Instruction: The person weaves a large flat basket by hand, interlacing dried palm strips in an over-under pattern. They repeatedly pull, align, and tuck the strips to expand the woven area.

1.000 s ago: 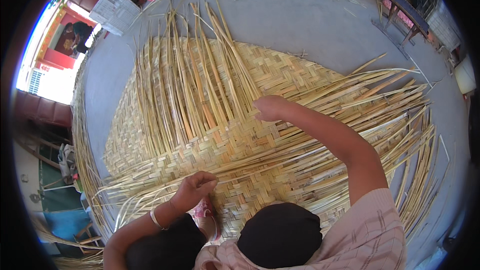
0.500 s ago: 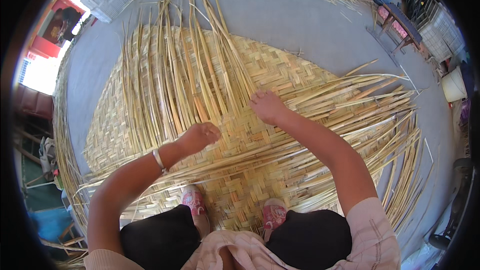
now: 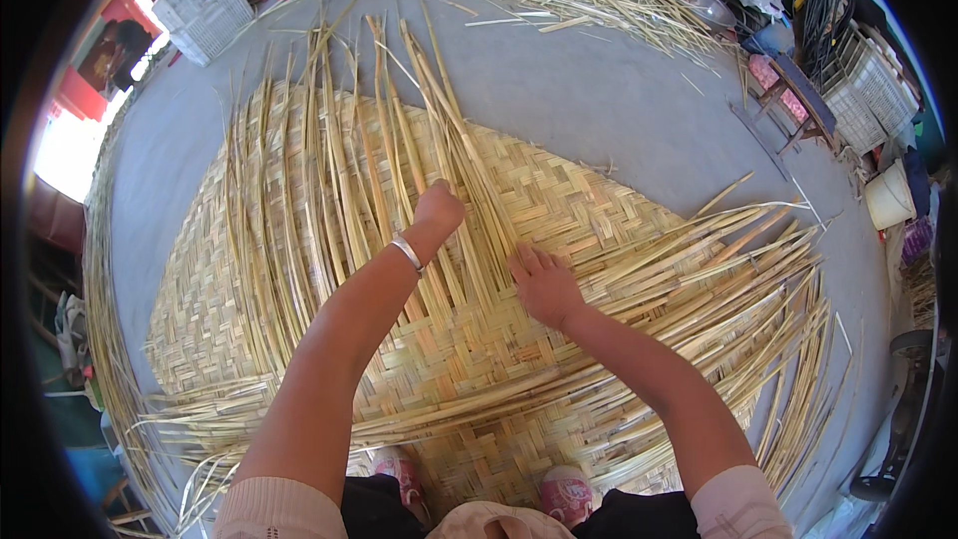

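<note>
Left hand (image 3: 437, 208), bracelet (image 3: 406, 253) at its wrist, closes on loose upright strips (image 3: 439, 90) at the middle of the woven mat (image 3: 559, 200). Right hand (image 3: 544, 284) lies flat just beside it, fingers spread, pressing the weave and holding nothing.

Bright even daylight, blown-out glare at left doorway (image 3: 62, 155); sharp centre, fisheye bending, black rim.

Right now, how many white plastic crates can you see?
2. One crate sits at the top left on the floor, beyond the mat. The other crate is at the top right among clutter. More may be hidden there.
</note>
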Demonstrator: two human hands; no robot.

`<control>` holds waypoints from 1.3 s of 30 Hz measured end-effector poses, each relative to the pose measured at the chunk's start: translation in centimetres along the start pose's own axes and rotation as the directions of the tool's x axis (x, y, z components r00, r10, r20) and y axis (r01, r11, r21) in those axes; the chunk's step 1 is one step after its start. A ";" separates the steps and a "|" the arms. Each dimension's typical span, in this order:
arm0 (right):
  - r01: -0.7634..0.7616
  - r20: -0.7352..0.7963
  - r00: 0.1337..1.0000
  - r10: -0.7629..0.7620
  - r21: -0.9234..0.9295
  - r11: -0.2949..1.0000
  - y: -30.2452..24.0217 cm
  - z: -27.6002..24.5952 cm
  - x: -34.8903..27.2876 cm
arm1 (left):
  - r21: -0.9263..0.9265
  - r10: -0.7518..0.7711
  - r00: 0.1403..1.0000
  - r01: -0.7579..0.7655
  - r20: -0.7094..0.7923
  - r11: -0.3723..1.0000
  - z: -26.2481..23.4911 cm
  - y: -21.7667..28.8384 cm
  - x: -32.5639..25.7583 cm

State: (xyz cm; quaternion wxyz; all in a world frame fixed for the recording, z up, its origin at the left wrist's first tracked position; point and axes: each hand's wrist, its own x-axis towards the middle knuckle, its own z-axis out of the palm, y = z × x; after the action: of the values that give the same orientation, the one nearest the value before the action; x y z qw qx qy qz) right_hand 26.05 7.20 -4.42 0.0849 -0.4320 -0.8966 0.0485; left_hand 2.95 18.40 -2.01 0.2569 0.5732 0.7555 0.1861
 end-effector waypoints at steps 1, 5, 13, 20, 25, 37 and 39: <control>-0.033 -0.004 0.999 0.033 -0.027 0.999 -0.3 0.7 -0.1 | 0.009 -0.029 1.000 0.029 0.007 1.000 0.2 -0.3 0.9; -0.089 -0.067 0.994 0.091 0.038 0.995 -0.7 2.6 -0.5 | -0.322 -0.238 0.949 0.296 0.207 0.900 0.5 -1.4 2.1; -0.140 -0.078 0.986 0.146 0.070 0.988 -0.5 2.2 -0.4 | -0.382 -0.120 0.991 0.134 0.062 0.914 -0.2 -2.3 0.4; -0.142 -0.107 0.983 0.148 0.065 0.988 -0.5 2.3 -0.3 | 0.050 0.173 0.958 -0.166 -0.228 0.985 0.4 -0.4 1.7; -0.134 -0.122 0.983 0.138 0.045 0.990 -0.5 2.2 -0.4 | 0.150 0.071 0.996 -0.079 0.058 0.986 0.8 1.1 4.7; -0.123 -0.099 0.986 0.131 0.076 0.989 -0.2 1.6 -0.2 | 0.189 -0.041 0.997 0.051 -0.058 0.981 0.7 3.4 11.7; -0.124 -0.088 0.987 0.131 0.086 0.989 -0.1 1.8 -0.3 | 0.183 -0.029 0.996 0.043 -0.079 0.982 0.7 3.3 12.7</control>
State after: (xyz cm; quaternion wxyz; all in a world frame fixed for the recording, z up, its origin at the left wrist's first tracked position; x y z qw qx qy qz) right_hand 25.80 6.92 -6.17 0.1407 -0.4866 -0.8594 0.0697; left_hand 3.18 31.52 -2.89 0.1768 0.5732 0.7891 0.1322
